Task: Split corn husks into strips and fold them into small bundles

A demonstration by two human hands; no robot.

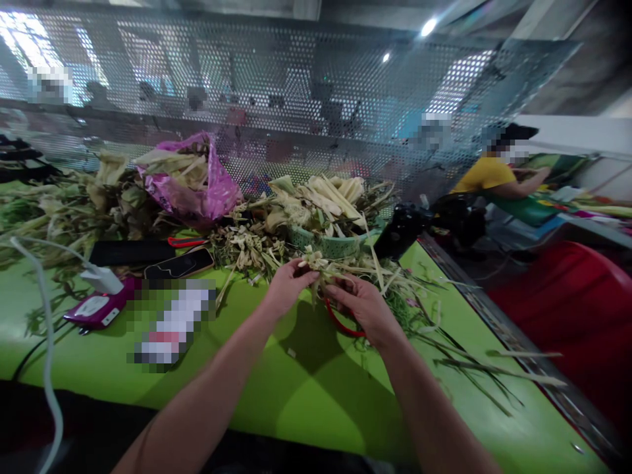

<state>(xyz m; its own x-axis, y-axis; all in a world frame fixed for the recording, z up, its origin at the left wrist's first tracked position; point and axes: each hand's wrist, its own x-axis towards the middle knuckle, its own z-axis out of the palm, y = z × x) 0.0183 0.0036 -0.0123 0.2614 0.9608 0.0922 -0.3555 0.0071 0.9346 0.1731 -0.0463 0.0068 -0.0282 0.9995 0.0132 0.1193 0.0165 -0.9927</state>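
Note:
Above the green table, both my hands hold a small bunch of pale dried corn husk whose ends are folded or knotted together. My left hand pinches its left end between thumb and fingers. On the other side, my right hand has its fingers closed round the husk strips. A red curved handle, like that of scissors, shows just under my right hand; whether the hand touches it I cannot tell. Behind the hands stands a green basket heaped with husks.
A pink plastic bag of husks and loose dried husks lie at the left. Phones, a purple power strip and a white cable are nearer. A black object stands right of the basket. Another person sits far right.

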